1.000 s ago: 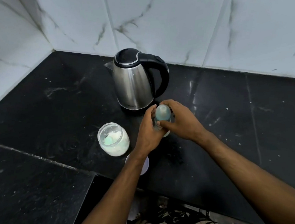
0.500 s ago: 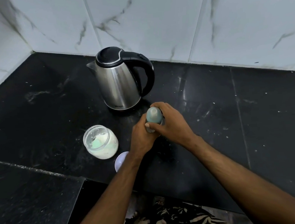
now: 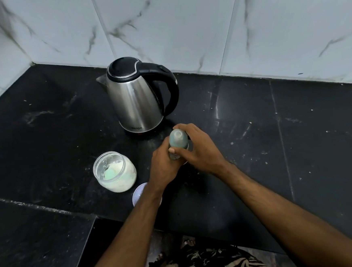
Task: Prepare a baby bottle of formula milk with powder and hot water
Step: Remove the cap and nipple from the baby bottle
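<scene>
I'm seeing the baby bottle (image 3: 178,141) standing upright on the worktop (image 3: 297,136), cap up, just near of the kettle (image 3: 138,98). Left hand (image 3: 165,165) gripping its body, right hand (image 3: 201,150) wrapping its top.

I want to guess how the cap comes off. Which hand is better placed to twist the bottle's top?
Probably the right hand: its fingers wrap the cap of the baby bottle, while the left hand grips the body below, steadying it.
</scene>
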`<state>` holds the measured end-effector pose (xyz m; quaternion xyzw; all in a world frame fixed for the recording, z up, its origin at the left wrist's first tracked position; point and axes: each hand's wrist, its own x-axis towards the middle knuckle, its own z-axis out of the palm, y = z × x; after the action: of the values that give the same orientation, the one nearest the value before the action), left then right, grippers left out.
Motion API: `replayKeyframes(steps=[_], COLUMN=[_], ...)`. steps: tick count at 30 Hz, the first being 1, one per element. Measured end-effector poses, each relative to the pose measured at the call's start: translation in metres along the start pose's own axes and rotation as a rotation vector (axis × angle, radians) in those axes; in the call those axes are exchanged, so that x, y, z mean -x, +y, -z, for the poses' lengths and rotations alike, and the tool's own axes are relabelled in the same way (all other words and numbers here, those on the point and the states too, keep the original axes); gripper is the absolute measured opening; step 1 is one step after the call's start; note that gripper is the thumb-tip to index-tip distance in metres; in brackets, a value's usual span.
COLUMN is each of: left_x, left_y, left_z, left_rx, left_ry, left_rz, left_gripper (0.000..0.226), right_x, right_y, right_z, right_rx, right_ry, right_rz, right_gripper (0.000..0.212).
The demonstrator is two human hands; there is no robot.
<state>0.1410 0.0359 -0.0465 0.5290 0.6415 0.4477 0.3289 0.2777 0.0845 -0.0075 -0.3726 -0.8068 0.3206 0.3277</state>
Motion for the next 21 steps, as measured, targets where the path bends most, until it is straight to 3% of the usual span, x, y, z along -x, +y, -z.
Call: replayKeyframes(steps=[4, 10, 15, 21], left_x=[0.000, -0.002, -0.003, -0.003], left_y=[-0.001, -0.004, -0.005, -0.007], left_z=[0.000, 0.000, -0.001, -0.002], left_rx=[-0.001, -0.040, -0.045, -0.044], left_ry=[-0.001, -0.015, 0.004, 0.003], left_rz=[-0.003, -0.008, -0.026, -0.040], left_gripper=[0.056, 0.050, 0.054, 0.053], right_x=[-0.003, -0.037, -0.023, 0.029], right_y=[-0.004, -0.024, 0.009, 0.080], right_z=[0.004, 0.040, 0.065, 0.082], right_rx=[-0.050, -0.136, -0.059, 0.081], right_ry=[0.025, 0.236, 0.364, 0.372], right_rz=[0.047, 0.083, -0.094, -0.377], right_gripper=[0.055, 0.050, 0.052, 0.050])
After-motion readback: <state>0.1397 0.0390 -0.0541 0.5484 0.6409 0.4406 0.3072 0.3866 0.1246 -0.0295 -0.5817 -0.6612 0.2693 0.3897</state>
